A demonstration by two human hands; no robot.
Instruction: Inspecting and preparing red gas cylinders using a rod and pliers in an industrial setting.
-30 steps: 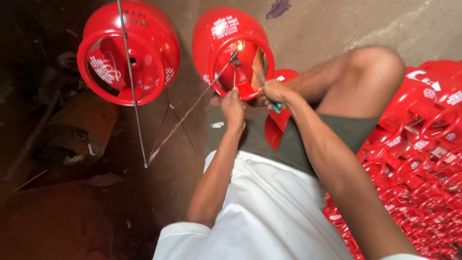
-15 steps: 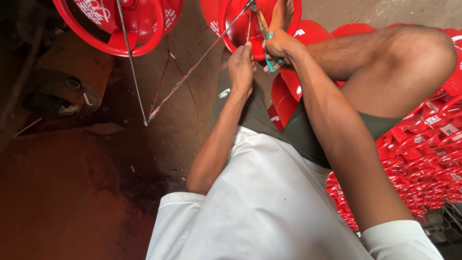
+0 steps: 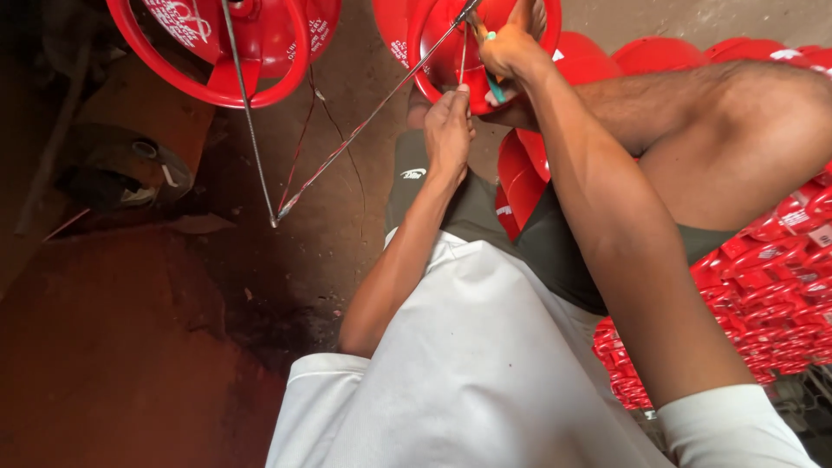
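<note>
Dirt floor below; both hands (image 3: 448, 128) (image 3: 511, 48) grip thin wire (image 3: 373, 113) at red cylinder (image 3: 451, 52).

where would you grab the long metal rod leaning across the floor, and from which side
Probably at its bare middle stretch, coming from the open floor on its lower left. The metal rod slants from its floor end up to the red cylinder top, where the left hand and right hand crowd it.

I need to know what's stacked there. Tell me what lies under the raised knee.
Under the knee lies a heap of red plastic pieces with white print, spreading to the right edge. A curved red piece stands beside the thigh. What the leg itself covers cannot be seen.
</note>
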